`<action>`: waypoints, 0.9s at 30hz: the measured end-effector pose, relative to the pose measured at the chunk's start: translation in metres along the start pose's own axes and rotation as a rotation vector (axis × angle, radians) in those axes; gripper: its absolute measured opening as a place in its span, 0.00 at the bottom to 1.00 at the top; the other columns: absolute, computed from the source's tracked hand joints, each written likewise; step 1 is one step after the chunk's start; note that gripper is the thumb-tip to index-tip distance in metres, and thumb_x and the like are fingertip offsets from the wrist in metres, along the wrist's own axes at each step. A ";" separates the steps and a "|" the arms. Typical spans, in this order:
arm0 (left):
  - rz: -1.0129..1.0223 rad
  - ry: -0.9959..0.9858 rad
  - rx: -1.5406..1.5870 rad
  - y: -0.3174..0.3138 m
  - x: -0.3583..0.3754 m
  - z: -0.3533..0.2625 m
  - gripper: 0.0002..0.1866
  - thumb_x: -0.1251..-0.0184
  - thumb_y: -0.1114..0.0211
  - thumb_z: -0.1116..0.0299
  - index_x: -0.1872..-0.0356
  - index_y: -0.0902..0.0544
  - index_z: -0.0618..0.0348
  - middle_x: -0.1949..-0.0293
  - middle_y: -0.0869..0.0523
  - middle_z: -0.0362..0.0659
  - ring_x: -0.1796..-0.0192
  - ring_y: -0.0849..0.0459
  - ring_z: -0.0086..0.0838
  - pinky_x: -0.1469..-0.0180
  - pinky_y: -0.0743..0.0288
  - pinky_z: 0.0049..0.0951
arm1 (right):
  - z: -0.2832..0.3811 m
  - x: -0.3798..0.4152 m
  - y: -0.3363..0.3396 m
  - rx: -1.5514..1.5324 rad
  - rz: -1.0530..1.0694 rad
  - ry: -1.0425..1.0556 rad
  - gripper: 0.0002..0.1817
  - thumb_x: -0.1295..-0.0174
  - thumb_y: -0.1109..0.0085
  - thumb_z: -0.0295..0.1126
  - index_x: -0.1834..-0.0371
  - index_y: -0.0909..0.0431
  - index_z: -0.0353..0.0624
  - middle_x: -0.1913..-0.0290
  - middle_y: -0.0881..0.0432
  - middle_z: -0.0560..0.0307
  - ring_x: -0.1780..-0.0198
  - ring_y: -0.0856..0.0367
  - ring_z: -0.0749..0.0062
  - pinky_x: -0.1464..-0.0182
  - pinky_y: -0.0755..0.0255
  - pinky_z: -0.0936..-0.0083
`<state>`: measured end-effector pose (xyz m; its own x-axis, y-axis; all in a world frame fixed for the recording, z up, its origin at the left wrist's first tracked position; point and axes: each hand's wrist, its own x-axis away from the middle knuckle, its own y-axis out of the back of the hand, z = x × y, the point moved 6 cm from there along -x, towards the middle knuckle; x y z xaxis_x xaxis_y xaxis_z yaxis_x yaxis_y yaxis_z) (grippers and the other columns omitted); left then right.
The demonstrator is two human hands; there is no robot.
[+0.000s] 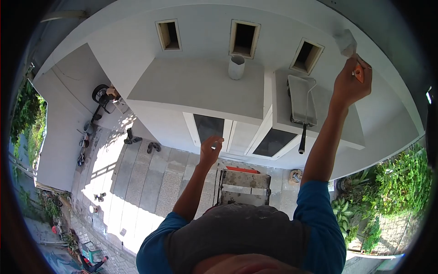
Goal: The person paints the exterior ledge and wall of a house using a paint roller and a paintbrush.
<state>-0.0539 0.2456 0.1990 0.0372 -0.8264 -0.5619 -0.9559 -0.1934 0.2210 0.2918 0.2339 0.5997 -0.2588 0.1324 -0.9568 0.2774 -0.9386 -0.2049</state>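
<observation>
High at the right, my right hand (353, 84) is closed around the orange handle of what looks like a flat paintbrush (346, 43). Its wide greyish head meets the pale wall (278, 23), next to a darker grey patch. My left hand (211, 150) hangs lower, in front of a dark door panel (209, 127). Its fingers curl toward the thumb in a ring, with nothing visible in them. On the ledge left of my right arm lies a paint tray (296, 98) with a roller (308, 112) across it. A whitish cylindrical container (236, 67) stands on the neighbouring ledge.
Three square wall openings (245, 39) line the wall above the ledges. Below me is a paint-stained platform (244, 187), with a red object (242, 169) beside it. The tiled ground (150, 182) lies well below, with shoes (154, 147) on it. Green plants (394, 182) grow at right.
</observation>
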 end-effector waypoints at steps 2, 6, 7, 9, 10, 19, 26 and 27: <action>-0.002 0.026 0.024 0.000 0.000 0.002 0.04 0.34 0.37 0.78 0.63 0.14 0.64 0.65 0.13 0.48 0.64 0.13 0.36 0.58 0.21 0.32 | -0.011 -0.007 0.005 0.018 -0.036 0.019 0.03 0.39 0.34 0.25 0.65 0.16 0.37 0.68 0.12 0.58 0.69 0.15 0.77 0.66 0.21 0.79; 0.014 0.036 0.040 -0.005 -0.008 -0.014 0.04 0.33 0.37 0.78 0.62 0.15 0.64 0.66 0.13 0.48 0.65 0.14 0.34 0.57 0.21 0.32 | 0.060 0.016 -0.055 -0.135 -0.018 0.219 0.04 0.43 0.34 0.22 0.67 0.20 0.42 0.67 0.17 0.54 0.70 0.16 0.59 0.70 0.22 0.69; 0.021 0.056 0.035 -0.007 -0.009 -0.017 0.04 0.33 0.37 0.77 0.62 0.15 0.64 0.66 0.12 0.48 0.64 0.13 0.34 0.57 0.21 0.32 | 0.090 0.026 -0.070 -0.229 0.024 0.210 0.06 0.44 0.33 0.23 0.66 0.20 0.44 0.67 0.18 0.53 0.70 0.17 0.56 0.71 0.22 0.66; 0.026 0.023 0.029 -0.013 -0.012 -0.019 0.04 0.33 0.37 0.76 0.62 0.15 0.65 0.65 0.12 0.48 0.63 0.13 0.34 0.56 0.21 0.32 | 0.148 0.049 -0.107 -0.420 0.086 0.213 0.08 0.48 0.31 0.24 0.68 0.21 0.44 0.70 0.22 0.55 0.71 0.19 0.60 0.73 0.24 0.65; 0.023 -0.008 0.020 -0.014 -0.014 -0.021 0.05 0.32 0.37 0.76 0.62 0.15 0.65 0.65 0.12 0.48 0.62 0.13 0.34 0.55 0.21 0.32 | 0.179 0.060 -0.117 -0.513 0.189 0.181 0.09 0.48 0.31 0.22 0.66 0.21 0.44 0.69 0.19 0.53 0.71 0.18 0.58 0.71 0.23 0.66; 0.085 -0.003 0.006 -0.019 -0.022 -0.029 0.06 0.30 0.37 0.73 0.63 0.15 0.66 0.64 0.11 0.48 0.60 0.11 0.35 0.54 0.20 0.31 | 0.122 0.031 -0.128 -0.688 0.258 0.047 0.04 0.46 0.32 0.24 0.69 0.18 0.42 0.70 0.17 0.52 0.71 0.16 0.58 0.70 0.22 0.68; 0.101 0.038 0.028 -0.026 -0.017 -0.016 0.06 0.30 0.38 0.75 0.64 0.15 0.65 0.64 0.11 0.47 0.60 0.11 0.34 0.53 0.20 0.31 | -0.103 -0.040 0.035 -0.098 0.091 -0.144 0.05 0.38 0.33 0.29 0.63 0.12 0.40 0.69 0.12 0.63 0.66 0.16 0.81 0.58 0.23 0.81; 0.099 0.039 0.045 -0.027 -0.017 -0.015 0.06 0.30 0.38 0.75 0.64 0.15 0.65 0.64 0.11 0.47 0.60 0.11 0.34 0.53 0.20 0.31 | -0.134 -0.048 0.055 0.003 0.029 -0.151 0.05 0.38 0.33 0.30 0.63 0.12 0.40 0.68 0.12 0.62 0.66 0.15 0.80 0.58 0.22 0.81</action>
<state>-0.0244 0.2573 0.2142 -0.0478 -0.8603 -0.5076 -0.9674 -0.0866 0.2379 0.4435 0.2183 0.6069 -0.3875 0.0562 -0.9202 0.2843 -0.9422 -0.1773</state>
